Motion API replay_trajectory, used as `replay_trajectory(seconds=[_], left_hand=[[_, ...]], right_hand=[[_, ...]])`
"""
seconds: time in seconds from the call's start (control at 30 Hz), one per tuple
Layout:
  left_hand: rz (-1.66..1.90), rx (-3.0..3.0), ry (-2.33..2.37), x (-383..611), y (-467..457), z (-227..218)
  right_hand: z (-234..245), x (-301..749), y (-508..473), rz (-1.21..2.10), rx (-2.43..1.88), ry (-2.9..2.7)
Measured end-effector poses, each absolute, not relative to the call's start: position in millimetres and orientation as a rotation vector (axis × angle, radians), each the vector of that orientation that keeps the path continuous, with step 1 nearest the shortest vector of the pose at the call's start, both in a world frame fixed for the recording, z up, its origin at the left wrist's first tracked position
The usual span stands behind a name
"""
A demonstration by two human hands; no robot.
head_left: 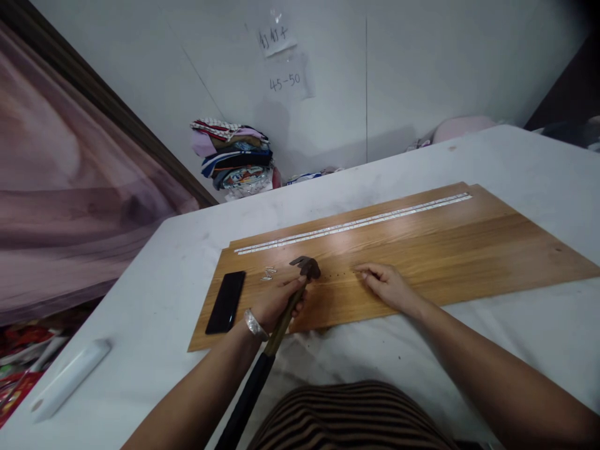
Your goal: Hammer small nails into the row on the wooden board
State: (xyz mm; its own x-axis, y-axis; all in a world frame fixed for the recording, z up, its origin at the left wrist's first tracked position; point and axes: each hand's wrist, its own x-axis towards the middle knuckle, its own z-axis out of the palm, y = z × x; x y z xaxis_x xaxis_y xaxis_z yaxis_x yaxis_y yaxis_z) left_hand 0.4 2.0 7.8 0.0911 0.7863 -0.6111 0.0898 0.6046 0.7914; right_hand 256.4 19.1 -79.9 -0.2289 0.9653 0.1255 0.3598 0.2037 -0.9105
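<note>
Can count one claw hammer, one smartphone, one wooden board, one bracelet, two handwritten paper notes, two hands, two pale strips; cannot number the loose nails exactly.

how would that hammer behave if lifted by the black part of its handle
The hammer would probably feel top-heavy, since its dark claw head sits at one end. Its long, straight handle looks stiff, unlikely to bend.

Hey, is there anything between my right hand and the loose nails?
Yes. In this view the hammer head sits between your right hand and the nails, your left hand gripping just below it. A row of dark dots also lies along that line on the board; too small to tell if they stick up.
</note>
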Motion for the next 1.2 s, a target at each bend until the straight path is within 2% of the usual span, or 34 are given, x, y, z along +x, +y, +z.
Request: replay_trajectory(seconds=[1.2], left_hand=[[0.621, 0.827, 1.377, -0.1, 0.9, 10.1]], right_hand=[[-81.9, 257.4, 19.0, 1.014, -1.243, -1.731]])
